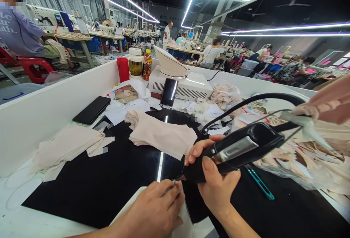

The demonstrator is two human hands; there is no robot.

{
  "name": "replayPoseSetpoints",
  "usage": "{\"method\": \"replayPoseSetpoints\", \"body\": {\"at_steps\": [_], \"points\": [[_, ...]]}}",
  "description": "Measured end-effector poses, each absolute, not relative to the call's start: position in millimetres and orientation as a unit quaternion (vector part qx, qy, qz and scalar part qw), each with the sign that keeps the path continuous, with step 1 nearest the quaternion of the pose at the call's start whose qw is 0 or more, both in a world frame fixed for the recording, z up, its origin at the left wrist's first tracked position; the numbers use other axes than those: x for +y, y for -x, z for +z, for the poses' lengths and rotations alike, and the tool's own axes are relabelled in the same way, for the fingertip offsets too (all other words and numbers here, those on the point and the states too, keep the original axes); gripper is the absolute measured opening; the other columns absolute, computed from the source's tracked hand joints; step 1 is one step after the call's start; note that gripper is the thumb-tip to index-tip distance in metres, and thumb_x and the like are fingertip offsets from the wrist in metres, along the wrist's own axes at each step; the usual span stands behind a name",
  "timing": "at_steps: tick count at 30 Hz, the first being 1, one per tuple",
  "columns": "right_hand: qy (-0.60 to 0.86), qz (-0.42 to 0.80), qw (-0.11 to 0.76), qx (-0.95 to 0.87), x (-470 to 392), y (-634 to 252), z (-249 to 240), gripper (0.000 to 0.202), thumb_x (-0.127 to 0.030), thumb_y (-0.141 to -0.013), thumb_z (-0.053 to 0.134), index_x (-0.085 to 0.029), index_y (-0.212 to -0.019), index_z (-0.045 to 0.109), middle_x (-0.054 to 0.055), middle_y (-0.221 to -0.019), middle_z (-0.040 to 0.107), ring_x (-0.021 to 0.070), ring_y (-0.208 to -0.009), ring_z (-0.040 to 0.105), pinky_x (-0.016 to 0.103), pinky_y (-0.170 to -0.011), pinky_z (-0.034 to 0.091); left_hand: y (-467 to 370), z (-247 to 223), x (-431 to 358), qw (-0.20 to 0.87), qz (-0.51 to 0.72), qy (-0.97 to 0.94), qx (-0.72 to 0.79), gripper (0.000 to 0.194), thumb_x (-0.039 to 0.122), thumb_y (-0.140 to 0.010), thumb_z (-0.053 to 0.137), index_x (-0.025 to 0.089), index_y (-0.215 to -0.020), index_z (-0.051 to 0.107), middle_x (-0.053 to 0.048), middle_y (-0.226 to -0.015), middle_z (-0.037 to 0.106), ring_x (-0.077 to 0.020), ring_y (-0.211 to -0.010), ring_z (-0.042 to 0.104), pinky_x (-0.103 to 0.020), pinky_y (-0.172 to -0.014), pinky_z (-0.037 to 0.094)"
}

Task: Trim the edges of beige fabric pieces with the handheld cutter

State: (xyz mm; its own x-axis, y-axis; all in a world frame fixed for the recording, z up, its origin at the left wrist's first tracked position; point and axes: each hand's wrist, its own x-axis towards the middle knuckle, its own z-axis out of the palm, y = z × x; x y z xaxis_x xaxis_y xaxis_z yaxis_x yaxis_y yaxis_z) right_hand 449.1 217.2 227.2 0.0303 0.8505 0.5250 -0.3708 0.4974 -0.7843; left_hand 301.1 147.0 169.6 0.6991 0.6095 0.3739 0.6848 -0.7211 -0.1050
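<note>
My right hand [216,179] is wrapped round a black handheld power tool [243,147] with a silver plate, tilted so that its narrow end points down and left. At that tip my left hand [161,205] pinches something small that its fingers hide. Pale fabric [131,203] lies under my left hand. Beyond both hands, a stack of beige fabric pieces [164,132] rests on the black mat [109,179]. Another person's hand [325,103] at the right edge is at the tool's cord and a whitish strip.
More beige pieces [68,148] lie at the left beside a black case [92,110]. A phone [169,92] leans on a white machine [180,85]. Teal snips [261,183] and heaped fabric [308,154] are at the right. White walls [54,106] edge the table.
</note>
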Motion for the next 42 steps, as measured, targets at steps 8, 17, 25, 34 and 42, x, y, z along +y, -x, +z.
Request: {"method": "replayPoseSetpoints", "body": {"at_steps": [8, 17, 25, 34, 42], "points": [[0.273, 0.413, 0.683, -0.537, 218.6, -455.7, 240.3, 0.039, -0.036, -0.086, 0.084, -0.028, -0.117, 0.061, -0.002, -0.085, 0.068, 0.0161, -0.07, 0.066, 0.033, -0.065, 0.059, -298.0, 167.0, 146.6, 0.085, -0.146, 0.912, -0.373, 0.035, 0.043, -0.111, 0.054, 0.016, -0.13, 0.065, -0.005, -0.137, 0.068, -0.0184, -0.116, 0.06, -0.031, -0.085, 0.048], [0.277, 0.426, 0.676, -0.533, 194.8, -480.6, 251.4, 0.034, -0.034, -0.088, 0.084, -0.028, -0.116, 0.066, -0.001, -0.086, 0.066, 0.0155, -0.07, 0.066, 0.032, -0.067, 0.059, -249.8, 179.5, 165.7, 0.107, -0.155, 0.895, -0.405, 0.032, 0.035, -0.112, 0.051, 0.016, -0.134, 0.063, -0.006, -0.139, 0.069, -0.0211, -0.123, 0.063, -0.034, -0.1, 0.048], [0.241, 0.441, 0.673, -0.542, 180.9, -487.9, 240.2, 0.034, -0.034, -0.091, 0.081, -0.029, -0.12, 0.065, 0.0, -0.088, 0.064, 0.0152, -0.072, 0.065, 0.031, -0.066, 0.059, -260.8, 199.1, 144.5, 0.095, -0.213, 0.909, -0.347, 0.022, 0.014, -0.111, 0.045, 0.016, -0.117, 0.065, -0.006, -0.108, 0.072, -0.0189, -0.105, 0.066, -0.033, -0.093, 0.053], [0.238, 0.435, 0.674, -0.547, 181.1, -488.3, 233.4, 0.033, -0.032, -0.093, 0.079, -0.03, -0.121, 0.063, -0.001, -0.089, 0.065, 0.0135, -0.073, 0.064, 0.029, -0.066, 0.058, -315.9, 180.8, 140.1, 0.098, -0.265, 0.915, -0.288, 0.018, 0.004, -0.1, 0.056, 0.014, -0.086, 0.06, 0.0, -0.076, 0.055, -0.0172, -0.068, 0.052, -0.031, -0.062, 0.043], [0.234, 0.456, 0.672, -0.534, 180.0, -486.5, 234.0, 0.036, -0.034, -0.092, 0.081, -0.03, -0.121, 0.061, -0.002, -0.089, 0.065, 0.0121, -0.073, 0.063, 0.026, -0.064, 0.057, -320.6, 174.8, 143.9, 0.091, -0.22, 0.922, -0.306, 0.015, 0.002, -0.093, 0.058, 0.015, -0.085, 0.059, 0.0, -0.076, 0.056, -0.018, -0.066, 0.052, -0.033, -0.055, 0.04]]}}
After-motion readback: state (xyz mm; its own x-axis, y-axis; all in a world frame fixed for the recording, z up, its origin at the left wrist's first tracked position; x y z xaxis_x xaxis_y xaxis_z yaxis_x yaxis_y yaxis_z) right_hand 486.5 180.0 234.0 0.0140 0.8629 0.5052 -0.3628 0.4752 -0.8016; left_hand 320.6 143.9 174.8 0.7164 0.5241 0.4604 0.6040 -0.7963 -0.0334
